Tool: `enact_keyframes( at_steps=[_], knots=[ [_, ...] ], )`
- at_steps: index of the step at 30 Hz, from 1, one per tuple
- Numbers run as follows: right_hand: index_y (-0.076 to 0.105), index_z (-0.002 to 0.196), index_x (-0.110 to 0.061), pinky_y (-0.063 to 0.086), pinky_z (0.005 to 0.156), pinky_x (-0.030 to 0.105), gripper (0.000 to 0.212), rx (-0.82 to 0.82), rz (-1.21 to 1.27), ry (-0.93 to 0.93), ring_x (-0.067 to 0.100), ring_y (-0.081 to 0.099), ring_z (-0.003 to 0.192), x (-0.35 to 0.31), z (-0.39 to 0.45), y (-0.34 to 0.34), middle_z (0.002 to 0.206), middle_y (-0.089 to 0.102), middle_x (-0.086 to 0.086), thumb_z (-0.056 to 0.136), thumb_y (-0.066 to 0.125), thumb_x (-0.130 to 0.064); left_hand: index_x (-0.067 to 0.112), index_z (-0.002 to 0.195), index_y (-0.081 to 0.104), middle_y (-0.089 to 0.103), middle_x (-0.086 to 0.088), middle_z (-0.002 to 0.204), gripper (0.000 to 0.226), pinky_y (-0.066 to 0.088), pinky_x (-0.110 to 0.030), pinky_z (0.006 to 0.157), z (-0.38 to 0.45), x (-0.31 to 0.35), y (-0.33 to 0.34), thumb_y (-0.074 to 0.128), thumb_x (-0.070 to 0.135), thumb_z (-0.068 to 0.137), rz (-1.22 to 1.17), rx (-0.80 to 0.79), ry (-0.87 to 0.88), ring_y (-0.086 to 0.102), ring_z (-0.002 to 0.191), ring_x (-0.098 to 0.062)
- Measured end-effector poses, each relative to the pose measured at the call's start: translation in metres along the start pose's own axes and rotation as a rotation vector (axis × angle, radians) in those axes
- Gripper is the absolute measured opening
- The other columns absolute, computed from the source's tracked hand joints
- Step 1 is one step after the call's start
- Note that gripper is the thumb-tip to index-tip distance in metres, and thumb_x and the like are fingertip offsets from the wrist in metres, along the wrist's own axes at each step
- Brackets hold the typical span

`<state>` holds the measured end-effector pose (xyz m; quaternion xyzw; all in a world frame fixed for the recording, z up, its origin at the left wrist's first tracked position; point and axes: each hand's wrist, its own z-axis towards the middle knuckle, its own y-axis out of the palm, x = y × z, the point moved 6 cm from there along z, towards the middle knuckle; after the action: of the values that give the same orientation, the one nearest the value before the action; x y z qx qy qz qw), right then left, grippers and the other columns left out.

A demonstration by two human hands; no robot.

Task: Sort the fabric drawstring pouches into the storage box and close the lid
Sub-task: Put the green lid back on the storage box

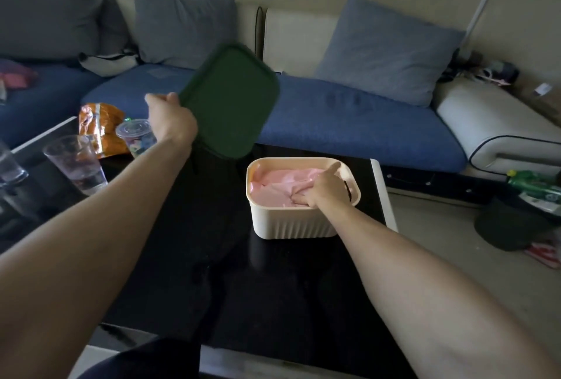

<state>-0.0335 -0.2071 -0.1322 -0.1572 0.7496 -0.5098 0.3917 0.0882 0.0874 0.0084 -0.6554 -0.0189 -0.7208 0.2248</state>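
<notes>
A cream ribbed storage box stands on the black table, at its right side. Pink fabric pouches fill it to the rim. My right hand presses down on the pink fabric inside the box, index finger stretched toward the far rim, other fingers curled into the cloth. My left hand grips the edge of a dark green lid and holds it tilted in the air, up and to the left of the box.
On the black glossy table at the left stand clear plastic cups, a lidded cup and an orange snack bag. A blue sofa with cushions lies behind. Clutter sits on the floor at right.
</notes>
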Motion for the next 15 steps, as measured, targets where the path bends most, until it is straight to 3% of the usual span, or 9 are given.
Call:
enact_keyframes(
  at_steps=[2, 3, 4, 6, 7, 9, 12, 15],
  knots=[
    [-0.001, 0.156, 0.001, 0.045, 0.086, 0.03, 0.136, -0.073, 0.051, -0.003, 0.03, 0.057, 0.124, 0.006, 0.006, -0.001, 0.141, 0.056, 0.011, 0.068, 0.085, -0.058, 0.007, 0.12, 0.049, 0.055, -0.016, 0.131, 0.025, 0.032, -0.024, 0.083, -0.008, -0.002, 0.02, 0.035, 0.024, 0.107, 0.015, -0.045, 0.0, 0.052, 0.121, -0.028],
    [-0.006, 0.157, -0.002, 0.043, 0.085, 0.028, 0.141, -0.103, 0.047, -0.019, 0.028, 0.057, 0.124, 0.007, 0.005, -0.005, 0.143, 0.055, 0.007, 0.067, 0.083, -0.063, 0.003, 0.125, 0.051, 0.056, -0.016, 0.13, 0.032, 0.033, -0.025, 0.083, -0.014, -0.006, 0.029, 0.036, 0.024, 0.107, 0.03, -0.076, 0.002, 0.052, 0.119, -0.029],
    [0.0, 0.159, -0.006, 0.044, 0.088, 0.027, 0.138, -0.125, 0.037, -0.047, 0.026, 0.057, 0.125, 0.008, 0.006, -0.006, 0.145, 0.053, 0.003, 0.065, 0.082, -0.067, 0.0, 0.126, 0.052, 0.058, -0.018, 0.128, 0.034, 0.034, -0.026, 0.082, -0.017, -0.012, 0.039, 0.038, 0.024, 0.106, 0.043, -0.114, 0.003, 0.054, 0.117, -0.029],
    [0.041, 0.148, -0.013, 0.047, 0.094, 0.028, 0.108, -0.102, 0.098, -0.153, 0.023, 0.058, 0.122, 0.011, 0.012, -0.014, 0.142, 0.053, 0.001, 0.063, 0.084, -0.066, -0.003, 0.122, 0.056, 0.061, -0.021, 0.122, 0.034, 0.037, -0.028, 0.081, -0.021, -0.027, 0.06, 0.041, 0.021, 0.104, 0.075, -0.21, 0.015, 0.057, 0.11, -0.031],
    [0.054, 0.134, -0.016, 0.049, 0.093, 0.029, 0.087, -0.075, 0.221, -0.2, 0.021, 0.061, 0.117, 0.013, 0.011, -0.019, 0.131, 0.059, 0.0, 0.064, 0.088, -0.056, -0.005, 0.12, 0.057, 0.061, -0.023, 0.121, 0.034, 0.039, -0.031, 0.081, -0.024, -0.035, 0.069, 0.041, 0.019, 0.103, 0.103, -0.266, 0.014, 0.058, 0.109, -0.032],
    [0.056, 0.115, -0.025, 0.051, 0.087, 0.028, 0.058, -0.073, 0.395, -0.239, 0.017, 0.064, 0.101, 0.018, 0.01, -0.031, 0.108, 0.064, -0.005, 0.07, 0.09, -0.039, -0.008, 0.12, 0.057, 0.061, -0.026, 0.121, 0.038, 0.043, -0.036, 0.084, -0.032, -0.044, 0.086, 0.04, 0.022, 0.102, 0.163, -0.366, -0.003, 0.058, 0.111, -0.038],
    [0.068, 0.113, -0.019, 0.052, 0.079, 0.028, 0.032, -0.137, 0.472, -0.245, 0.019, 0.067, 0.1, 0.027, 0.016, -0.034, 0.106, 0.071, -0.003, 0.083, 0.078, -0.02, 0.0, 0.111, 0.067, 0.067, -0.017, 0.112, 0.03, 0.051, -0.038, 0.087, -0.047, -0.055, 0.107, 0.05, 0.018, 0.095, 0.174, -0.543, -0.024, 0.062, 0.106, -0.034],
    [0.07, 0.102, -0.006, 0.06, 0.085, 0.045, 0.023, -0.104, 0.737, -0.076, 0.034, 0.071, 0.101, 0.051, 0.024, -0.047, 0.104, 0.074, 0.015, 0.087, 0.057, 0.004, 0.009, 0.094, 0.072, 0.069, -0.014, 0.101, 0.018, 0.055, -0.037, 0.084, -0.053, -0.064, 0.114, 0.057, 0.015, 0.087, 0.303, -0.634, 0.029, 0.064, 0.101, -0.031]
  ],
)
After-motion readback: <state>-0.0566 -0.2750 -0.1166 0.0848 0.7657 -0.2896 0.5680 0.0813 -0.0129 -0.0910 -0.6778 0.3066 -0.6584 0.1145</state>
